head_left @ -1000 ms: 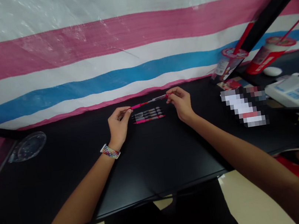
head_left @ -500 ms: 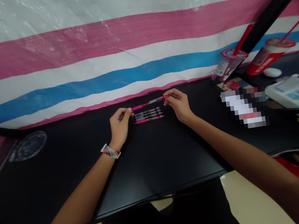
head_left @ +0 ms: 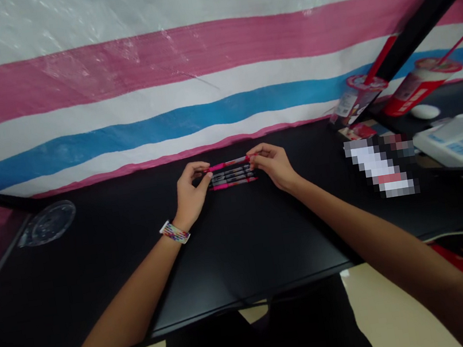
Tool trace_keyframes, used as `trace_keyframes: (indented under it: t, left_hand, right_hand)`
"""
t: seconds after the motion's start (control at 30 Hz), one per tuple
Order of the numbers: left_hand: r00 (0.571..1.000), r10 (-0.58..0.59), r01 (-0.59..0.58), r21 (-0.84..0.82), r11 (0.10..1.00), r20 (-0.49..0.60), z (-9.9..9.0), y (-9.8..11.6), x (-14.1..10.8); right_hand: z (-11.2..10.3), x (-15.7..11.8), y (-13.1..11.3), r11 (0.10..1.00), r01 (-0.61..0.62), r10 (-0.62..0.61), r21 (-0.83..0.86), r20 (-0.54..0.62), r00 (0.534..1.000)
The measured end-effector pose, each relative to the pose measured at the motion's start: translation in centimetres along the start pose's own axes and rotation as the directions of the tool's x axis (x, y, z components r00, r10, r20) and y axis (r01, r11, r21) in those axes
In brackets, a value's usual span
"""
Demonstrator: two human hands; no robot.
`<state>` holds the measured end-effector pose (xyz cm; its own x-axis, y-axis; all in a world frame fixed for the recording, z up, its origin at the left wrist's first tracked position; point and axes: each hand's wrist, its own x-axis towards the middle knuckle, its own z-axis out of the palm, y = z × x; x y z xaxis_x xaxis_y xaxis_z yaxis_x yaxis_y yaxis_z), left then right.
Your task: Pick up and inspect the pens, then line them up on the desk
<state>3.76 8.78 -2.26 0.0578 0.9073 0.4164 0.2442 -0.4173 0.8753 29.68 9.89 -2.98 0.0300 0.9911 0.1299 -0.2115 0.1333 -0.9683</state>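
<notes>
A pink and red pen (head_left: 226, 164) lies level along the far side of a row of pens (head_left: 232, 177) on the black table. My left hand (head_left: 192, 194), with a multicoloured band on its wrist, has its fingers at the pink end and its thumb near the row's left ends. At the red end, my right hand (head_left: 274, 167) grips the same pen between thumb and fingers. The row holds dark, grey-clear pens side by side, with a pink pen (head_left: 233, 183) nearest me. Fingertips hide some pen ends.
A round clear plastic lid (head_left: 50, 222) lies to the left. Two drink cups with red straws, a near cup (head_left: 355, 98) and a red cup (head_left: 419, 88), stand at the right. A white oval object (head_left: 425, 111) and white boxes (head_left: 462, 145) are beside them. Striped sheeting (head_left: 196, 51) hangs behind.
The pink and red pen has come down and nearer to the row, its red end lowered most. Both hands moved with it, and the left thumb now sits beside the row's ends.
</notes>
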Motion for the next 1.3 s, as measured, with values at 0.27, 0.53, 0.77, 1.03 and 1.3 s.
trace_keyframes:
  t: [0.27,0.53,0.77,1.03,1.3]
  left_hand:
    - [0.998,0.054,-0.054,-0.007,0.999,0.016,-0.1,0.1,0.0]
    - [1.0,0.017,-0.017,0.02,1.0,0.013,-0.1,0.5,-0.2]
    - [0.999,-0.037,0.038,0.139,0.989,-0.011,-0.3,-0.2,0.0]
    - [0.996,0.074,-0.081,0.162,0.984,0.05,-0.4,0.9,-0.3]
    - [0.996,0.086,-0.085,0.084,0.993,-0.005,-0.3,0.3,-0.4]
  right_hand:
    - [0.4,-0.4,0.0,0.999,0.002,-0.003,0.044,0.027,1.0]
    - [0.6,-0.5,0.1,1.0,0.019,-0.02,0.021,0.036,0.999]
    - [0.7,-0.6,-0.2,0.999,0.044,-0.045,0.024,0.038,0.998]
    - [0.6,-0.5,-0.1,1.0,-0.007,0.007,0.022,0.003,1.0]
    - [1.0,-0.8,-1.4,0.901,-0.306,0.208,0.308,0.313,0.927]
